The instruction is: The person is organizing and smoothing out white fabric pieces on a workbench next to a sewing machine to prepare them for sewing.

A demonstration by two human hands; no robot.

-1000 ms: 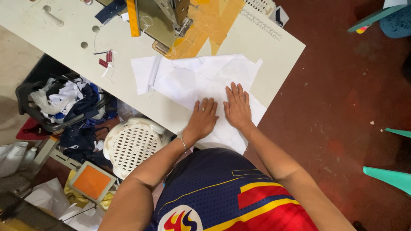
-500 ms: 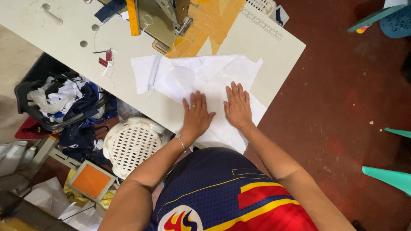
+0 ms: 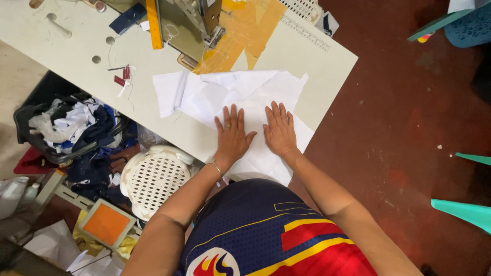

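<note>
The left hand (image 3: 232, 137) lies flat, fingers spread wide, palm down on white cloth (image 3: 245, 97); it grips nothing. A ring sits on one finger and a thin bracelet on the wrist. The right hand (image 3: 280, 131) lies just beside it, also open and flat on the same cloth, fingers a little closer together. The two hands do not touch.

The cloth is several white pieces, overlapped, lying on the near corner of the pale counter (image 3: 76, 56), with one edge hanging off toward the person. Under the palms it looks smooth; the far pieces lie uneven and partly folded, so the flattening seems only partly done.

Beyond the cloth stands a sewing machine (image 3: 192, 23), with orange tape (image 3: 240, 30) on the counter near it and a yellow ruler (image 3: 153, 20) alongside. Down left, a white stool (image 3: 153, 176) stands on the floor beside a bin of scraps (image 3: 71, 128).
</note>
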